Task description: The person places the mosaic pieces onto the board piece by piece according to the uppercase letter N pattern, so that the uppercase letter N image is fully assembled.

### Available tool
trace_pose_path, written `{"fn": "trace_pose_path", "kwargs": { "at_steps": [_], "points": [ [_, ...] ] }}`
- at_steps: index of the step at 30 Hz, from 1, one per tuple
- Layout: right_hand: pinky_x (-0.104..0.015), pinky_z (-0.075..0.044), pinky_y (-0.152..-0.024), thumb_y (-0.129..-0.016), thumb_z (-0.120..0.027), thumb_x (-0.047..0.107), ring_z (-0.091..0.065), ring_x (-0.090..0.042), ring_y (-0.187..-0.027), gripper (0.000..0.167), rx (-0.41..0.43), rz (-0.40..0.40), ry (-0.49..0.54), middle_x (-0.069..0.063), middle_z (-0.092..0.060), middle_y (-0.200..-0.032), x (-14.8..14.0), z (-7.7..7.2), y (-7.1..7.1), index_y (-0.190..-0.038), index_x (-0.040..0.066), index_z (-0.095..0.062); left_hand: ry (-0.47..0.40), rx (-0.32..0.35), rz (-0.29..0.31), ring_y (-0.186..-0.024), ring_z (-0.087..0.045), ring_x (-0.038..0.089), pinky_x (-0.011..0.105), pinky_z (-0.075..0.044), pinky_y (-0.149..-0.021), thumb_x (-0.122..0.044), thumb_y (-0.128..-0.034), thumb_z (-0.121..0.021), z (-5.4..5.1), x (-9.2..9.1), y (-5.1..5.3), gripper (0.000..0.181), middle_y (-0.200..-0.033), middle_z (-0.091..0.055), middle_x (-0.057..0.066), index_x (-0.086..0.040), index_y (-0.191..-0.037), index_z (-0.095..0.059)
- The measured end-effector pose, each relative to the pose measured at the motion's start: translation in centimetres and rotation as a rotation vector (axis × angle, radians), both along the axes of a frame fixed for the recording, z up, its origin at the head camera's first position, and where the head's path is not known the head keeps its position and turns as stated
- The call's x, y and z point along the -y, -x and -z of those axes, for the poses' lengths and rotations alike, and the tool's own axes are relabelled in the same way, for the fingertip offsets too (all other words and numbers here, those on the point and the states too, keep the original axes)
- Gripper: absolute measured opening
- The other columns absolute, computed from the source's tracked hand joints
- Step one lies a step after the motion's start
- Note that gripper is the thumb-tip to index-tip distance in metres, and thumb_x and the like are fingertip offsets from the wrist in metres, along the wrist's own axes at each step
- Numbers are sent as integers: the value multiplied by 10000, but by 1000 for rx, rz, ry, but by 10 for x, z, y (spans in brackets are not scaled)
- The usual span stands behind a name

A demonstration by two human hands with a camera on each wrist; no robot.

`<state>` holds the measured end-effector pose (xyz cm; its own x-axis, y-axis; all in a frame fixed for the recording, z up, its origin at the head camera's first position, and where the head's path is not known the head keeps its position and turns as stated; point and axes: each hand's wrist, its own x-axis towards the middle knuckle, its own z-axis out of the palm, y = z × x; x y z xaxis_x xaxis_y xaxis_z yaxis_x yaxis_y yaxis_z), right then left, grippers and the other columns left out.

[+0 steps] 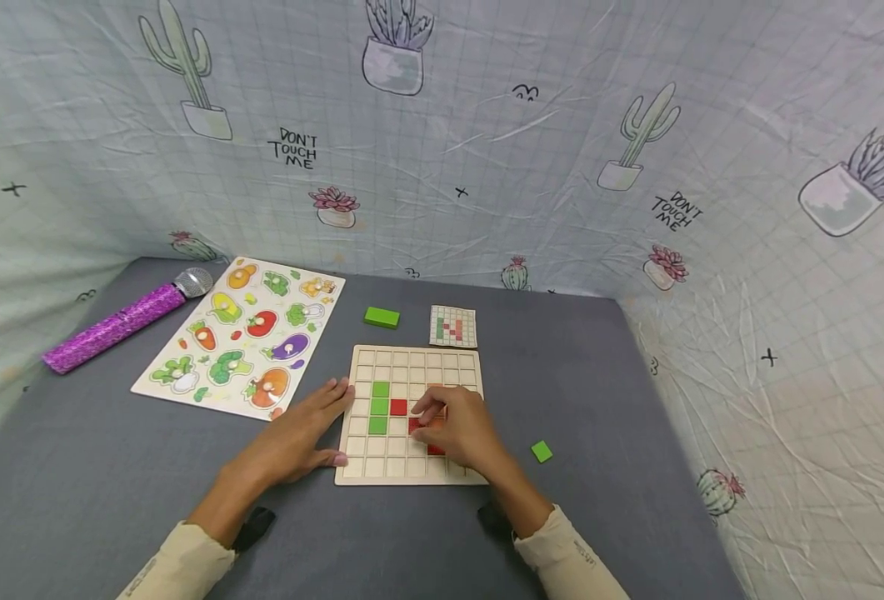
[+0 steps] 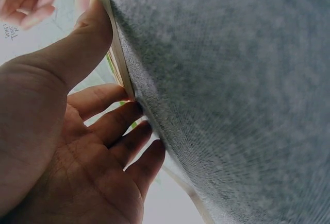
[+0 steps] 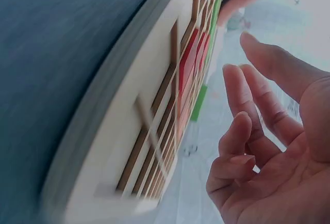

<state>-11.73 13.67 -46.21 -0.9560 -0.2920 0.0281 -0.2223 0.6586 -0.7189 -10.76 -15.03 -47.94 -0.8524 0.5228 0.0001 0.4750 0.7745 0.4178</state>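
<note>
A wooden grid board (image 1: pixel 397 469) lies on the grey table. Green squares (image 1: pixel 378 407) form a short column on it, and a red square (image 1: pixel 398 407) sits beside them. More red and orange squares are partly hidden beneath my right hand (image 1: pixel 460 425). That hand hovers over the board's right half, fingers loosely bent; the right wrist view shows nothing between thumb and fingertips. My left hand (image 1: pixel 302 433) rests against the board's left edge, its thumb and extended fingers touching the rim. Behind the board lies a small patterned grid card (image 1: pixel 452 327).
One loose green square (image 1: pixel 541 452) lies right of the board. A green block or stack (image 1: pixel 382 317) is behind it. At left are a vegetable picture board (image 1: pixel 217 379) and a glittery purple microphone (image 1: pixel 122 323). A printed cloth (image 1: pixel 427 217) hangs around the table.
</note>
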Motion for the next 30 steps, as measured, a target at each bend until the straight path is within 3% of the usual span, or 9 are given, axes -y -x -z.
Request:
{"fn": "trace_pose_path", "kwargs": {
  "at_steps": [8, 15, 30],
  "points": [
    [-250, -464, -620, -810, -925, 91, -562, -146, -697, 241, 15, 32, 31, 19, -746, -868, -39, 0, -7, -1009, 152, -803, 7, 6, -4, -1589, -327, 462, 626, -397, -1208, -370, -837, -893, -1, -1, 1, 1009, -1712, -361, 210, -4, -1629, -387],
    [-237, -456, -670, -782, -942, 73, -551, -143, -731, 296, 34, 100, 14, -9, -751, -903, -76, 1, -17, -1035, 132, -801, 1, -4, -5, -1585, -336, 461, 627, -401, -1204, -382, -833, -894, 2, -1, 0, 1010, -1710, -367, 209, -8, -1627, -394],
    [-235, -479, -664, -722, -972, 72, -599, -166, -715, 359, -80, 135, -20, -17, -792, -918, -147, 12, -35, -1034, 134, -808, 4, 16, -1, -1591, -328, 456, 624, -392, -1211, -381, -844, -888, 0, -1, 1, 1002, -1714, -360, 206, -15, -1632, -389]
  ]
}}
